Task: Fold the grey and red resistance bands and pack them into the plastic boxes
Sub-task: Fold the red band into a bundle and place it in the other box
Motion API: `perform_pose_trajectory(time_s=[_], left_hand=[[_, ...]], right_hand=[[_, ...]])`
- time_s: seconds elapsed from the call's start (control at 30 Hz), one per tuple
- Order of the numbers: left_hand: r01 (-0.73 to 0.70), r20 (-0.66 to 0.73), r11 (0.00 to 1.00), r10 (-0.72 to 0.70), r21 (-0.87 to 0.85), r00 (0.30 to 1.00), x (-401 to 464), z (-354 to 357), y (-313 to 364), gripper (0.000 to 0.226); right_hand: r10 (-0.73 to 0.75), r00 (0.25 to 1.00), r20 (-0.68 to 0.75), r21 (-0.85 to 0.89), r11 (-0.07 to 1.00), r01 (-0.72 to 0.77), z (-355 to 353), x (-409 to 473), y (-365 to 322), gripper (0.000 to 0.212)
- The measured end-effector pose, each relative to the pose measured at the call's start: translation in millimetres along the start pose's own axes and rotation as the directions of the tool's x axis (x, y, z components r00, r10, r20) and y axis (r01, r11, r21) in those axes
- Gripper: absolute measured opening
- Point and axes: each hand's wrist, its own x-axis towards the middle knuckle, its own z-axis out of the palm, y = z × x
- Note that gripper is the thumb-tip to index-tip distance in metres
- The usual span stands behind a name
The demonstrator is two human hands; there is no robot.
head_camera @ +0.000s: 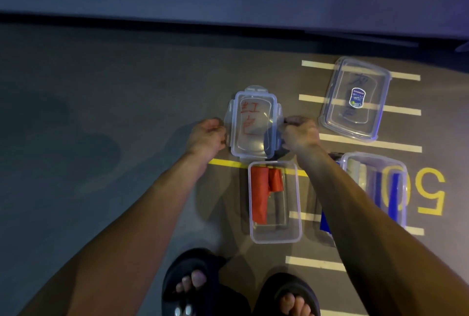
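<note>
Your left hand (208, 135) grips the left edge of the clear lid (255, 122) with its fingers curled round the side clip, and your right hand (300, 134) grips the opposite edge the same way, so the two hands sit apart with the lid held between them. The lid carries red handwritten characters and is held just beyond the far end of the open plastic box (275, 201).

Inside that box the folded red band (261, 194) lies along the left wall, with a shorter fold of it turned toward the middle at the far end. The box stands on the floor across a yellow line (223, 162), directly ahead of your feet in black sandals (203, 287).

To your right a second open plastic box (375, 188) stands partly behind your right forearm; something grey and something blue show through its walls, though you cannot tell what exactly. Farther away on that side a second lid (355, 98) lies flat over white floor stripes (403, 112), with dark handwriting and a blue sticker on it. A yellow number painted on the floor (431, 191) sits just right of the second box.
</note>
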Motion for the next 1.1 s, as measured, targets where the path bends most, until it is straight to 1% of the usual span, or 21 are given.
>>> perform_pose_trajectory(time_s=[0.07,0.1,0.13,0.2,0.27,0.3,0.37,0.43,0.5,0.57,0.63,0.7,0.8,0.83,0.93,1.03,1.1], left_hand=[[0.025,0.010,0.998,-0.025,-0.054,1.000,4,3,0,0.016],[0.035,0.018,0.996,-0.034,-0.077,0.999,3,3,1,0.018],[0.046,0.023,0.994,-0.044,-0.103,0.999,3,3,1,0.020],[0.062,0.047,0.991,-0.057,-0.122,0.997,2,3,4,0.020],[0.058,0.077,0.989,-0.048,-0.134,0.996,-1,2,7,0.012],[0.054,0.087,0.985,-0.040,-0.162,0.995,-4,1,8,0.014],[0.051,0.114,0.966,-0.022,-0.255,0.993,-13,-2,10,0.019],[0.050,0.167,0.937,0.008,-0.345,0.986,-25,-7,11,0.017],[0.045,0.216,0.908,0.050,-0.416,0.975,-39,-13,9,0.012],[0.017,0.249,0.912,0.094,-0.410,0.964,-54,-18,1,0.015],[-0.025,0.277,0.958,0.108,-0.286,0.955,-70,-20,-14,0.022],[-0.041,0.303,0.990,0.080,-0.133,0.950,-86,-19,-32,0.020],[-0.055,0.328,0.998,0.042,0.028,0.944,-100,-15,-61,0.018],[-0.056,0.319,0.997,0.034,0.058,0.947,-102,-13,-68,0.017],[-0.055,0.281,0.989,0.015,0.134,0.960,-102,-7,-81,0.012],[-0.058,0.265,0.982,0.009,0.177,0.964,-102,-3,-82,0.011],[-0.061,0.258,0.980,0.011,0.187,0.966,-102,-4,-80,0.009]], right_hand=[[0.095,0.995,0.018,0.152,0.984,-0.097,5,8,1,0.013],[0.116,0.993,0.029,0.190,0.975,-0.119,6,8,0,0.012],[0.109,0.993,0.037,0.192,0.975,-0.115,6,10,-1,0.010],[0.079,0.996,0.047,0.201,0.976,-0.087,6,4,-8,0.011],[0.042,0.998,0.056,0.282,0.958,-0.056,2,-6,-18,0.014],[0.016,0.997,0.075,0.343,0.938,-0.041,-2,-14,-24,0.014],[-0.071,0.984,0.161,0.441,0.898,-0.007,-13,-31,-31,0.007],[-0.159,0.964,0.212,0.443,0.895,0.051,-27,-48,-30,0.015],[-0.182,0.960,0.212,0.413,0.907,0.081,-39,-64,-19,0.021],[-0.199,0.956,0.214,0.339,0.933,0.118,-50,-75,1,0.020],[-0.191,0.960,0.207,0.195,0.969,0.151,-61,-85,30,0.016],[-0.168,0.970,0.177,0.054,0.986,0.161,-69,-93,59,0.011],[-0.142,0.976,0.165,-0.156,0.973,0.168,-75,-102,93,0.003],[-0.134,0.978,0.160,-0.197,0.967,0.164,-76,-103,99,0.002],[-0.141,0.982,0.122,-0.249,0.954,0.168,-76,-101,109,0.003],[-0.157,0.981,0.111,-0.336,0.924,0.185,-75,-96,110,0.005],[-0.147,0.982,0.117,-0.361,0.915,0.180,-74,-94,110,0.005]])
